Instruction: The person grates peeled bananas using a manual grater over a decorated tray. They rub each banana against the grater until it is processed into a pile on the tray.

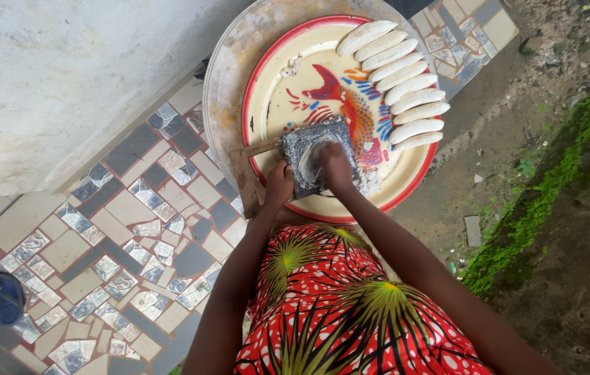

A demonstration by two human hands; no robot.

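A cream round tray [274, 104] with a red rim and a painted bird lies on a larger worn metal basin [229, 62]. Several peeled white oblong pieces [406, 87] lie in a row along the tray's right side. A grey metal grater [303, 149] on a wooden frame leans on the tray's near edge. My left hand [279, 184] grips the grater's lower left edge. My right hand [334, 167] presses down on the grater face, closed over a pale piece that is mostly hidden. A little white mash [369, 182] sits just right of the grater.
The basin stands on a mosaic-tiled floor [121, 229] beside a white wall [52, 76]. Blue sandals [0, 303] lie at the lower left. Bare dirt [510, 125] and a mossy green strip [545, 201] run along the right. A red patterned dress [337, 312] covers my lap.
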